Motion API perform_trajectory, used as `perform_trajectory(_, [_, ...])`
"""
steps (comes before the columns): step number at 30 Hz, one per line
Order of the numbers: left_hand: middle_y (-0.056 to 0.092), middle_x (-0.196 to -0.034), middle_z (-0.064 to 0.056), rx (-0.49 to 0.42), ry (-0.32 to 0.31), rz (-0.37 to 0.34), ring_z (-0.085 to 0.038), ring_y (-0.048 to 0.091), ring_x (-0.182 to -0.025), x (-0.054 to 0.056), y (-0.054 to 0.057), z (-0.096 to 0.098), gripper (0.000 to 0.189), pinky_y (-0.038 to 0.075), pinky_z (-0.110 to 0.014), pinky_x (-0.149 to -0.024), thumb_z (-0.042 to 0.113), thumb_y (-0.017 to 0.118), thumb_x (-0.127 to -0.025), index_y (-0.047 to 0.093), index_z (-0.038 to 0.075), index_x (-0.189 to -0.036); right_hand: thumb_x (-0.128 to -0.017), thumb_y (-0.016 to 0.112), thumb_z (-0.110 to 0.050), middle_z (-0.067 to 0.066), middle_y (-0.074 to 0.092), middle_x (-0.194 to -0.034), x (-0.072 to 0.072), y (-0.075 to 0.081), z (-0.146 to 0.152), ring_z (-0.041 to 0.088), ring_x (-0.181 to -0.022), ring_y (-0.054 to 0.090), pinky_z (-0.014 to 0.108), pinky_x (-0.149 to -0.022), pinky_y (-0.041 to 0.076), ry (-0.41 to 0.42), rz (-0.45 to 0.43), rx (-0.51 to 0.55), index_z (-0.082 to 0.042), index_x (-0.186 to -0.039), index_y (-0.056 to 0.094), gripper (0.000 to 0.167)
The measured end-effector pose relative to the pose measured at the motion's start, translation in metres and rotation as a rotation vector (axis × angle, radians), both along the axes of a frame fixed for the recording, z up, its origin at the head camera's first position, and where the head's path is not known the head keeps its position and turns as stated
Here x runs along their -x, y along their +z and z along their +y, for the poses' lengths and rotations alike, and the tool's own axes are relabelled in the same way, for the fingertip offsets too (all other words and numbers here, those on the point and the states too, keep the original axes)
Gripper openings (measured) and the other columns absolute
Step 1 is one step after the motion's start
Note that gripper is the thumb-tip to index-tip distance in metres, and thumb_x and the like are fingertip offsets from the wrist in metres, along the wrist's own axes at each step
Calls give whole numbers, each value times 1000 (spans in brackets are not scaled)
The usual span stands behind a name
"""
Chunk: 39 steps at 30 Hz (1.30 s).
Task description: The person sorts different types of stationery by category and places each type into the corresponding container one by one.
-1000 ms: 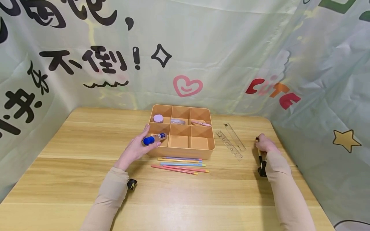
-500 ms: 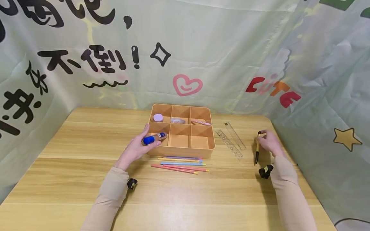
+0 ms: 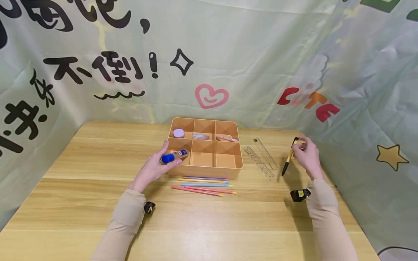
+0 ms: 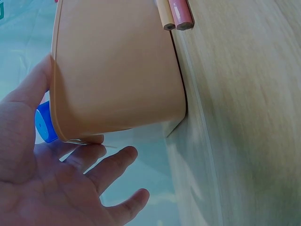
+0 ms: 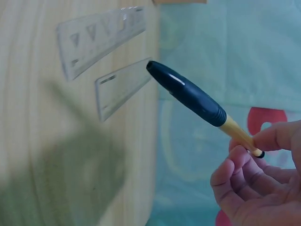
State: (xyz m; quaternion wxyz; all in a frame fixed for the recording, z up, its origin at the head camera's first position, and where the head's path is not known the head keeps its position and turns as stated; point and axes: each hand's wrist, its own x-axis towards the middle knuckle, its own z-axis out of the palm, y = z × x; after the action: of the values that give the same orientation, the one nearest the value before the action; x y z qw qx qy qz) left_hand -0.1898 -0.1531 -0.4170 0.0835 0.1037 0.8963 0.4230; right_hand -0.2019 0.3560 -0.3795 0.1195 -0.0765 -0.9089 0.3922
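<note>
My right hand (image 3: 307, 154) pinches a yellow-and-black pen (image 3: 288, 161) near its upper end, between thumb and fingertips. The pen is tilted off the table; in the right wrist view, its thick black grip section (image 5: 188, 93) points away from the hand. My left hand (image 3: 153, 168) rests with spread fingers at the front left corner of an orange six-compartment box (image 3: 204, 172), its thumb over the rim. Beside that hand a glue stick (image 3: 175, 156) with a blue cap leans in the front left compartment. From the left wrist, only the blue cap (image 4: 45, 123) shows past the box's rim.
Two clear rulers (image 3: 259, 163) lie right of the box. Several coloured pencils (image 3: 205, 185) lie in front of it. Its back compartments hold a small purple item (image 3: 178, 133), a pale translucent item (image 3: 200, 136) and a pink pen-like item (image 3: 227, 139). A printed curtain stands behind the table.
My right hand has raised the pen from the table's right side and tilted it, moving it slightly back and toward the rulers. The left hand and box have stayed put.
</note>
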Motion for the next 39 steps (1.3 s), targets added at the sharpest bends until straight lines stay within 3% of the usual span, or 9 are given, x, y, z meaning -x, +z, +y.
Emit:
perform_trajectory(4, [4, -171, -8, -11, 0, -4, -46, 25, -151, 0, 0, 0, 101, 27, -62, -121, 58, 64, -92, 6, 14, -163, -98, 50, -15, -28, 57, -70, -3, 6, -6, -7, -59, 58, 11, -56, 50, -27, 74, 28, 3, -140, 47, 46])
perform_trajectory(12, [4, -171, -8, -7, -3, -2, -46, 23, -151, 0, 0, 0, 100, 26, -62, -121, 58, 63, -93, 6, 14, -163, -98, 52, -17, -33, 58, -66, -6, 20, -21, -11, -57, 59, 9, -57, 45, -50, 199, 70, 0, -139, 49, 45])
perform_trajectory(22, [4, -171, -10, 6, -10, 9, -46, 21, -152, -1, 1, 0, 99, 24, -63, -122, 58, 62, -94, 6, 13, -163, -97, 56, -12, -30, 63, -72, -5, 32, -33, -10, -60, 62, 7, -62, 52, -72, 338, 167, -5, -134, 52, 38])
perform_trajectory(30, [5, -171, -8, -4, 1, -8, -47, 26, -150, 0, 2, 1, 102, 29, -62, -120, 59, 64, -92, 6, 15, -163, -96, 60, -8, -28, 65, -74, -7, 38, -43, -10, -61, 65, 7, -65, 53, -57, 435, 236, -11, -126, 53, 31])
perform_trajectory(39, [9, -170, -13, 5, 17, -22, -48, 28, -149, -1, 1, 1, 102, 30, -63, -119, 61, 64, -91, 5, 17, -163, -94, 63, -1, -9, 72, -77, -8, 45, -59, 3, -62, 72, 17, -68, 60, 31, 530, 486, -13, -117, 55, 27])
